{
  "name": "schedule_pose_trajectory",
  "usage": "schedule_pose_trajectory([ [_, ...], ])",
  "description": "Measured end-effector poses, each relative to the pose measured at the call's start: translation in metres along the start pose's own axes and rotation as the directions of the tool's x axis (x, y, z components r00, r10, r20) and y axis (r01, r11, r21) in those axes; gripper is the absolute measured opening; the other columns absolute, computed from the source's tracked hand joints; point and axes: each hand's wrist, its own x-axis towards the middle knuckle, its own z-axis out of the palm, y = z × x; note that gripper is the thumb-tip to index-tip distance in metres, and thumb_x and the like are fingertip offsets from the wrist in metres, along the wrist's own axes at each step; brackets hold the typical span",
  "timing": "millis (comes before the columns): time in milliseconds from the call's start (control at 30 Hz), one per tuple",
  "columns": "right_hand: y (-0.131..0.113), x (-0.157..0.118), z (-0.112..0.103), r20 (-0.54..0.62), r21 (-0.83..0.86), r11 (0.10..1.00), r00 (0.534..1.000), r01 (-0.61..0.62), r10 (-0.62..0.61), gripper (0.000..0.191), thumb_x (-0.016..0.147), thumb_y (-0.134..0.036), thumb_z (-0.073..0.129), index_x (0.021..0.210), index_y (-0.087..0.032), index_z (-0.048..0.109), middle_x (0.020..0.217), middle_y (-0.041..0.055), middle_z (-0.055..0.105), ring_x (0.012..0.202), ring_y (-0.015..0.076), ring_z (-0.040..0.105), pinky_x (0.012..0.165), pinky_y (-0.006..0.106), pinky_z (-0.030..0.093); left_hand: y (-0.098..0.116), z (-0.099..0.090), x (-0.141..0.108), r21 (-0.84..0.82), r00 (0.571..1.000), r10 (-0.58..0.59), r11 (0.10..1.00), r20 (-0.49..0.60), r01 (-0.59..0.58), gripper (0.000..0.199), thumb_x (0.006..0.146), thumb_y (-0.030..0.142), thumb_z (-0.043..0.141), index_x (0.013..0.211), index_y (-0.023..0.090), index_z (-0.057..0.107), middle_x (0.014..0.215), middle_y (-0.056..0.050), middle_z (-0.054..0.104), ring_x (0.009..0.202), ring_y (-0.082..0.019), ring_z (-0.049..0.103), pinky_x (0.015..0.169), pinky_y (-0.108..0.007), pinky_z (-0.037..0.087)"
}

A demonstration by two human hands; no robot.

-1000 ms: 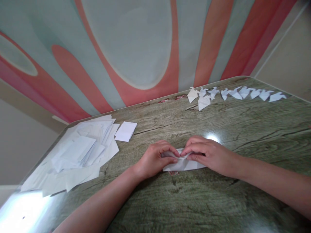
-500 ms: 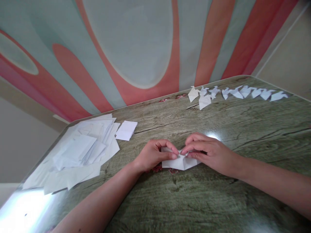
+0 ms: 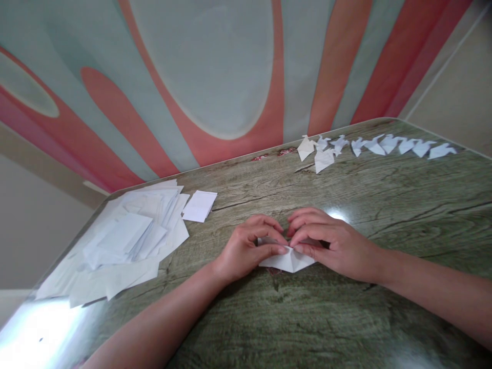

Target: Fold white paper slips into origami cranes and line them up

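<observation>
A folded piece of white paper (image 3: 287, 261) is held just above or on the wooden table, its creased lower edge toward me. My left hand (image 3: 255, 246) pinches its left part between thumb and fingers. On the other side my right hand (image 3: 323, 242) pinches the right part, thumb in front and fingers behind. The two thumbs nearly meet at the paper's top middle. Both hands cover much of the upper part of the sheet, so its folds there are hidden.
A loose heap of white papers (image 3: 126, 236) lies at the left, with a small folded white paper stack (image 3: 200, 206) beside it. Several folded paper birds (image 3: 388, 144) line the back right of the wood-grain table (image 3: 346, 318). A striped patterned wall (image 3: 207, 66) rises behind.
My left hand has shifted slightly right, bringing both hands closer together at the middle of the paper. The paper's front now shows a sharper central crease. The other papers stay put.
</observation>
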Motion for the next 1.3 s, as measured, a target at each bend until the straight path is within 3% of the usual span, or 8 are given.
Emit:
schedule_pose_trajectory([
  [133, -0.0004, 0.0008, 0.0, 0.03, 0.004, 1.0, 0.999, 0.013, -0.013, 0.008, 0.09, -0.021, 0.059, 0.087, -0.022, 0.066, 0.09, 0.0026, 0.069, 0.102, 0.0194, 0.059, 0.093, 0.04, 0.044, 0.0009, 0.0019, -0.0012, 0.11, 0.987, 0.16, 0.981, 0.006, -0.16, 0.005, 0.083, 0.022, 0.069, 0.086, 0.02, 0.073, 0.099, -0.006, 0.066, 0.102, -0.019, 0.058, 0.097, -0.037, 0.043],
  [233, 0.0002, 0.0005, 0.0004, 0.049, 0.009, 1.0, 0.999, 0.018, -0.019, 0.008, 0.091, -0.02, 0.058, 0.087, -0.021, 0.065, 0.089, 0.0021, 0.069, 0.102, 0.0189, 0.059, 0.094, 0.039, 0.043, 0.001, 0.0024, -0.0003, 0.13, 0.977, 0.213, 0.968, 0.02, -0.214, 0.005, 0.084, 0.021, 0.068, 0.086, 0.019, 0.072, 0.096, -0.006, 0.067, 0.103, -0.019, 0.058, 0.097, -0.037, 0.043],
  [567, -0.0016, 0.0012, 0.001, 0.037, -0.036, 0.994, 0.994, 0.106, -0.105, 0.009, 0.092, -0.021, 0.056, 0.09, -0.021, 0.065, 0.088, 0.0025, 0.07, 0.099, 0.019, 0.06, 0.097, 0.042, 0.041, 0.0011, 0.004, 0.0007, 0.103, 0.994, 0.077, 0.991, 0.082, -0.086, 0.012, 0.087, 0.028, 0.064, 0.084, 0.016, 0.068, 0.087, -0.006, 0.069, 0.086, -0.017, 0.062, 0.086, -0.033, 0.048],
  [867, -0.0046, -0.0026, -0.0003, 0.05, -0.187, 0.959, 0.977, 0.211, -0.205, 0.009, 0.091, -0.019, 0.057, 0.09, -0.021, 0.066, 0.089, 0.0003, 0.07, 0.101, 0.0191, 0.059, 0.105, 0.046, 0.032, 0.0023, 0.0039, 0.0005, 0.069, 0.987, 0.101, 0.991, 0.125, -0.111, 0.012, 0.088, 0.027, 0.063, 0.084, 0.017, 0.067, 0.086, -0.005, 0.068, 0.088, -0.017, 0.062, 0.09, -0.034, 0.047],
  [1133, -0.0086, -0.0027, -0.0007, 0.073, -0.191, 0.954, 0.972, 0.233, -0.223, 0.01, 0.089, -0.015, 0.055, 0.09, -0.021, 0.064, 0.089, -0.0004, 0.071, 0.101, 0.0189, 0.058, 0.107, 0.047, 0.029, 0.0021, 0.0042, 0.0019, 0.042, 0.98, 0.134, 0.989, 0.147, -0.141, 0.011, 0.088, 0.025, 0.064, 0.082, 0.016, 0.066, 0.083, -0.004, 0.067, 0.087, -0.016, 0.062, 0.089, -0.033, 0.047],
  [1200, -0.0082, -0.002, -0.0006, 0.072, -0.195, 0.954, 0.974, 0.225, -0.215, 0.011, 0.089, -0.015, 0.055, 0.09, -0.021, 0.064, 0.089, -0.0008, 0.071, 0.101, 0.0188, 0.059, 0.107, 0.047, 0.03, 0.0034, 0.0047, 0.0011, 0.085, 0.983, 0.146, 0.984, 0.113, -0.156, 0.008, 0.087, 0.023, 0.064, 0.083, 0.017, 0.066, 0.088, -0.005, 0.067, 0.092, -0.017, 0.061, 0.09, -0.034, 0.047],
  [1300, -0.0064, -0.0014, -0.0016, 0.013, -0.24, 0.956, 0.985, 0.169, -0.171, 0.011, 0.09, -0.017, 0.056, 0.09, -0.022, 0.066, 0.088, 0.0006, 0.07, 0.094, 0.0187, 0.061, 0.103, 0.047, 0.034, 0.0087, 0.0047, -0.0031, 0.303, 0.977, 0.167, 0.945, -0.13, -0.121, 0.007, 0.085, 0.024, 0.066, 0.09, 0.02, 0.067, 0.104, -0.008, 0.063, 0.102, -0.021, 0.057, 0.092, -0.038, 0.045],
])
